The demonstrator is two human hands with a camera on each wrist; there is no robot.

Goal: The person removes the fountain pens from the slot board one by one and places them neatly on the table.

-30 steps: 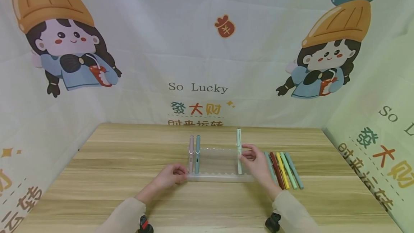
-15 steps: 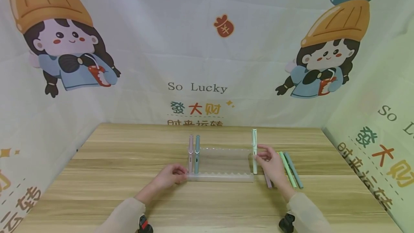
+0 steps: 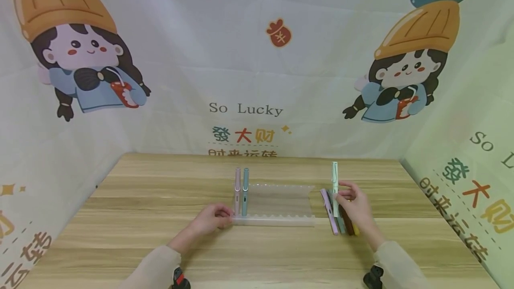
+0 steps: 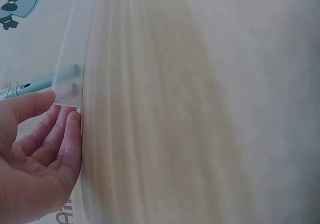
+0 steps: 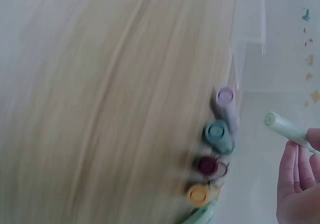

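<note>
My left hand (image 3: 211,216) pinches the left end of a clear plastic pen rack (image 3: 277,221), thumb and fingertips at its end in the left wrist view. Standing upright in the rack's left slots are a dusty-pink capped pen (image 3: 238,191) and a blue one (image 3: 246,193). My right hand (image 3: 356,203) holds a pale mint pen (image 3: 335,177) upright between thumb and fingers, right of the rack. Behind and below it lie a lilac pen (image 3: 329,212), a teal pen (image 5: 216,131), a dark red pen (image 5: 207,165) and a yellow pen (image 5: 199,195).
A green pen (image 5: 200,214) shows at the lower edge of the right wrist view. The wooden table (image 3: 257,258) ends at a printed cloth backdrop (image 3: 180,79) behind and at both sides.
My right hand has carried the upright mint pen rightward, from over the rack's right part to over the lying pens. The left hand stays at the rack's end.
</note>
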